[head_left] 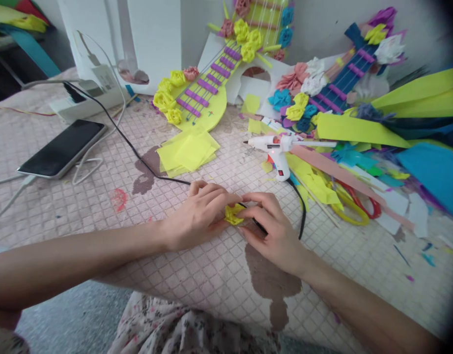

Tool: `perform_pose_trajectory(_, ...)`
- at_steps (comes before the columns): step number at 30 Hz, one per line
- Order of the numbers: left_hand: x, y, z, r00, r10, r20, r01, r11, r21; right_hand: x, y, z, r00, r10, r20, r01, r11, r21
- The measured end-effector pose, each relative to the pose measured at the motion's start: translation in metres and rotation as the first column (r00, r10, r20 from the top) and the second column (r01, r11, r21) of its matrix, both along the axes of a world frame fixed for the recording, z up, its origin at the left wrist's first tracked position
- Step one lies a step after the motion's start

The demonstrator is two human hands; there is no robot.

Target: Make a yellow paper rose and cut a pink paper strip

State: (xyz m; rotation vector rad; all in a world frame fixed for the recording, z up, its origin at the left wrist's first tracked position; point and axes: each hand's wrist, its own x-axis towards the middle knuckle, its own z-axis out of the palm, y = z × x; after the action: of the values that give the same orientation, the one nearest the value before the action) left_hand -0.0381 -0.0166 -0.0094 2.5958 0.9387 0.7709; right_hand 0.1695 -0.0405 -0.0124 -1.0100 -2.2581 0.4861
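A small crumpled yellow paper flower [234, 215] sits between my two hands near the table's front edge. My left hand [202, 209] closes on it from the left, fingers curled with the tips at its edge. From the right, the fingers of my right hand [272, 226] pinch its other side. A black cord runs beneath both hands to a white glue gun [274, 147], which lies on its side beyond my right hand. Ahead of my left hand is a loose stack of yellow paper squares [188, 150].
Paper guitars, one yellow [212, 105] and one blue [339, 88], lean at the back with paper flowers. At right lie paper strips [362, 130], scissors [353, 209] and scraps. A phone [62, 147] and a power strip [86, 101] with cables are at left.
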Motion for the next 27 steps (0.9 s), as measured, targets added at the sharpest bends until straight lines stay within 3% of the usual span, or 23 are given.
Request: perform_pose_trajectory(27, 0.0005, 0.0021, -0.0022, 1.0, -0.012, 0.02, 0.012, 1.0, -0.013, -0.0007, 0.0013, -0.0009, 1.0, -0.003, 0.001, 0.003, 1.0, -0.026)
